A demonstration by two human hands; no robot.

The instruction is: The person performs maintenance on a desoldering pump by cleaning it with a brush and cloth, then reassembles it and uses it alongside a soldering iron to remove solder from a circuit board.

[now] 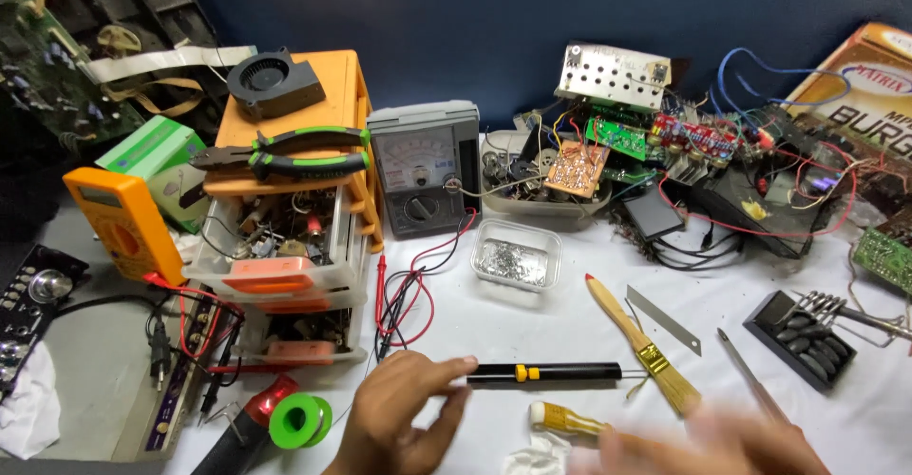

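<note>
1. The black pen-shaped tool (546, 373) lies flat on the white tabletop (532, 318) near the front edge, its length running left to right.
2. Its left end sits between the thumb and forefinger of the left hand (399, 418), whose fingertips (463, 367) pinch that end; the rest of the tool stretches out to the right, clear of the hand.
3. The tool is a slim black cylinder with a small yellow band near its left third and a thin metal tip poking out at the right end.
4. The right hand (722, 446) is at the bottom right, badly blurred; I cannot tell whether its fingers are curled or loose. It is just beside a yellow-handled tool (570, 419) that lies below the black one, but contact cannot be made out.
5. Right of the black tool's tip lies a wooden-handled paintbrush (641, 342), tilted, with a bare metal blade (663, 319) just beyond it.
6. Behind the tool stands a small clear plastic tub (516, 255) of shiny metal bits, and behind that a grey analogue multimeter (423, 166) with red and black leads trailing forward.
7. To the left are a green solder spool (300, 421), a clear drawer unit (275, 266) with orange fronts, and green-handled pliers (285, 152) on top.
</note>
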